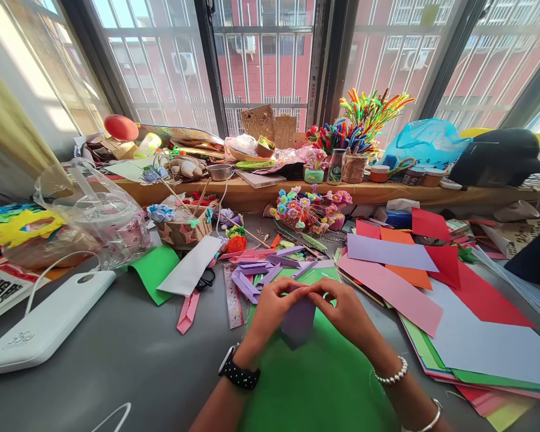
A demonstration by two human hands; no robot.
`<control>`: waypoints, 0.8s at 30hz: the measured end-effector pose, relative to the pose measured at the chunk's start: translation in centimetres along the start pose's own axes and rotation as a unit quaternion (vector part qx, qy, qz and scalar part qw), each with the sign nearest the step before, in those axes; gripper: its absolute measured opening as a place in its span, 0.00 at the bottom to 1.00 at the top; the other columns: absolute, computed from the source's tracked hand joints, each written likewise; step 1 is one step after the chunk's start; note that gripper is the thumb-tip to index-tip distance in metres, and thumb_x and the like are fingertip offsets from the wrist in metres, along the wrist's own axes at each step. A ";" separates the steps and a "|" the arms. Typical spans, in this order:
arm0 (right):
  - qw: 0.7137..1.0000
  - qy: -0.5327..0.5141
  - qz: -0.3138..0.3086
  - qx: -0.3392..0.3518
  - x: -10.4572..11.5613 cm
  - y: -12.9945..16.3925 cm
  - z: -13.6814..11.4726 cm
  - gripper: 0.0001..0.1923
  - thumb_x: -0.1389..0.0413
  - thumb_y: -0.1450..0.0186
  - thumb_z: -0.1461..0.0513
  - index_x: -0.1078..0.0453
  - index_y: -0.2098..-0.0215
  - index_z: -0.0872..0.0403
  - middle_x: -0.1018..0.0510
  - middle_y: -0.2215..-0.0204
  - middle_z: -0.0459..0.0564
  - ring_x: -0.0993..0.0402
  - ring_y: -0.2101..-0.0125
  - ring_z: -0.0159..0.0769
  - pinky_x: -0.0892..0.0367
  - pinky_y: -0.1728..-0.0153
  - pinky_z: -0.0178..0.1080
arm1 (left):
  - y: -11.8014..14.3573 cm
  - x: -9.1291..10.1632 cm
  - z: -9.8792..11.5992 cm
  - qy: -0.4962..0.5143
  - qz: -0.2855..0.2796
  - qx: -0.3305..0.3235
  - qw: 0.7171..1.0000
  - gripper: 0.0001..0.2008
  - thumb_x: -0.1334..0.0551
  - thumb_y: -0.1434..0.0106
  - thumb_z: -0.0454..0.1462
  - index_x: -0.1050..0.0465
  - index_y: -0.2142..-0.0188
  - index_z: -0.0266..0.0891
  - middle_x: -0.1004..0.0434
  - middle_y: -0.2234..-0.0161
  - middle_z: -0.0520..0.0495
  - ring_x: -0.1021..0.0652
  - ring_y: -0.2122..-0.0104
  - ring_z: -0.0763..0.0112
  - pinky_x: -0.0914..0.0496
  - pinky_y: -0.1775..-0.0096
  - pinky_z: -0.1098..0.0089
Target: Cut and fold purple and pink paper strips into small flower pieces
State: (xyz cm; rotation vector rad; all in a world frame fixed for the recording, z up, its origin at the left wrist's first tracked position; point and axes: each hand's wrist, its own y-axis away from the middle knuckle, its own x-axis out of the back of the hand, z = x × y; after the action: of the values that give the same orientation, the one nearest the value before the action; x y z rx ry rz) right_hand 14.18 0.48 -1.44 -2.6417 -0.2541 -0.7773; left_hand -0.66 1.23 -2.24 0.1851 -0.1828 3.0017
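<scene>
Between my two hands is a folded piece of purple paper (298, 324), its pointed lower end hanging down over the green mat (315, 384). My left hand (276, 303), with a dark spotted watch band at the wrist, pinches the paper's upper edge. From the other side my right hand (337, 303) pinches the same edge, and the fingertips of both hands meet there. The fingers partly cover the top of the paper. Just beyond my hands lie several folded purple paper strips (247, 282). A patterned ruler (234, 297) rests left of them.
Coloured paper sheets (490, 336) are stacked at the right. On the left are a white power bank (45, 324) with a cable, a green sheet (155, 270) and a folded pink strip (188, 312). Craft flowers (297, 207) stand behind, below a crowded window ledge (261, 195).
</scene>
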 end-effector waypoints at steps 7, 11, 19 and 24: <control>0.998 -0.033 -0.003 -0.054 -0.1 -0.2 0.0 0.08 0.48 0.42 0.61 0.29 0.73 0.56 0.23 0.74 0.49 0.29 0.72 0.35 0.34 0.72 0.36 | 0.1 -0.1 -0.1 0.023 0.079 -0.002 0.997 0.10 0.37 0.51 0.41 0.24 0.75 0.36 0.29 0.74 0.48 0.29 0.71 0.68 0.37 0.71 0.73; 0.996 -0.056 -0.013 -0.062 0.1 -0.4 0.2 0.09 0.47 0.43 0.59 0.29 0.75 0.55 0.24 0.76 0.48 0.29 0.74 0.35 0.34 0.72 0.36 | 0.0 0.2 -0.4 0.077 0.101 0.025 0.992 0.11 0.36 0.52 0.42 0.25 0.74 0.36 0.28 0.74 0.49 0.30 0.72 0.70 0.37 0.71 0.74; 0.992 -0.100 -0.021 -0.070 0.3 -0.3 0.1 0.09 0.47 0.43 0.59 0.29 0.74 0.55 0.24 0.75 0.49 0.29 0.73 0.34 0.33 0.73 0.35 | 0.0 0.2 -0.1 0.103 0.039 0.084 0.990 0.13 0.35 0.55 0.44 0.27 0.75 0.34 0.27 0.77 0.50 0.29 0.76 0.72 0.38 0.74 0.74; 0.988 -0.120 -0.048 -0.080 1.0 -0.4 0.4 0.09 0.46 0.44 0.58 0.29 0.73 0.56 0.25 0.76 0.48 0.30 0.75 0.33 0.35 0.76 0.33 | -0.1 0.4 -0.1 0.106 0.029 0.096 0.989 0.14 0.34 0.56 0.43 0.28 0.73 0.34 0.27 0.78 0.51 0.28 0.77 0.72 0.37 0.75 0.74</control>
State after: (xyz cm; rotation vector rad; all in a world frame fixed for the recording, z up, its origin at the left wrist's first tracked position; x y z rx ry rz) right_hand 15.10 1.05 -1.13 -2.8947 -0.4019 -0.5257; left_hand -1.02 1.33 -2.24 -0.1253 0.1257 3.0667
